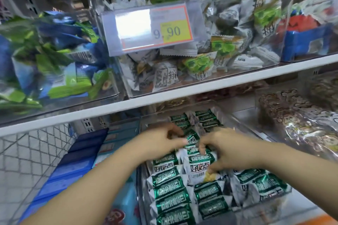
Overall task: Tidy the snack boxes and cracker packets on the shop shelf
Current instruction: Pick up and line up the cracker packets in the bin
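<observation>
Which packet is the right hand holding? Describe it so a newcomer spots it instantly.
Below the white shelf board, under the price tag, find the clear bin of green-and-white cracker packets. The right hand grips one packet near the bin's middle. Unlike its neighbours, which show green bands in rows, it shows a white face with large dark characters.

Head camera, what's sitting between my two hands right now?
In the head view, a green cracker packet lies between the left hand, which pinches it, and the right hand, which grips a white-faced packet below.
</observation>
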The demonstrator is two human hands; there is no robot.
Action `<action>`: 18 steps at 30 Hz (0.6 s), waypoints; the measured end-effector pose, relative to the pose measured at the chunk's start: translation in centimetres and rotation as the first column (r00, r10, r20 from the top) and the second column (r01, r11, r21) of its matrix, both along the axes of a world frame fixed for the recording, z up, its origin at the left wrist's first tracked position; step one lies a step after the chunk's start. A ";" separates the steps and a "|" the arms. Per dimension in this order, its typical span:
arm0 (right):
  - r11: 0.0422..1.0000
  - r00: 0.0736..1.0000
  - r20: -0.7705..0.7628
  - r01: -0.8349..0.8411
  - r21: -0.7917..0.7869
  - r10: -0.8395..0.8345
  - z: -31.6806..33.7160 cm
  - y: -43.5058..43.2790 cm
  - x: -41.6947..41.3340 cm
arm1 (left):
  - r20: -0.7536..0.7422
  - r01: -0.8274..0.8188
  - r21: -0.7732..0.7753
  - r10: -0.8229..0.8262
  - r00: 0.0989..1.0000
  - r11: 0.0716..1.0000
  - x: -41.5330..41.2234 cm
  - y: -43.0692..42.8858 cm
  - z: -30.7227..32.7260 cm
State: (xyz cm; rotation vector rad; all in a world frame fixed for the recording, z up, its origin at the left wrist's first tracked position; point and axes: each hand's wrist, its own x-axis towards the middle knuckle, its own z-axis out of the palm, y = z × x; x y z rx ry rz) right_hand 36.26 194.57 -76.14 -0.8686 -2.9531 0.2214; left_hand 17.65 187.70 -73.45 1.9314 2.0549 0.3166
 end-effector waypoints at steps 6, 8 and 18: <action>0.998 0.995 -0.101 0.008 -0.066 -0.015 -0.3 -0.1 0.5 | -0.183 0.001 0.012 0.001 0.983 1.000 -0.4 3.2 -0.4; 0.999 0.998 -0.060 -0.009 -0.033 0.007 -0.6 0.0 0.1 | -0.254 0.025 -0.007 -0.026 0.967 1.000 -0.1 4.0 -0.3; 0.993 0.999 -0.036 -0.008 -0.115 0.004 -0.7 0.1 1.0 | -0.269 0.142 -0.163 -0.182 0.946 0.976 -0.7 5.5 -0.6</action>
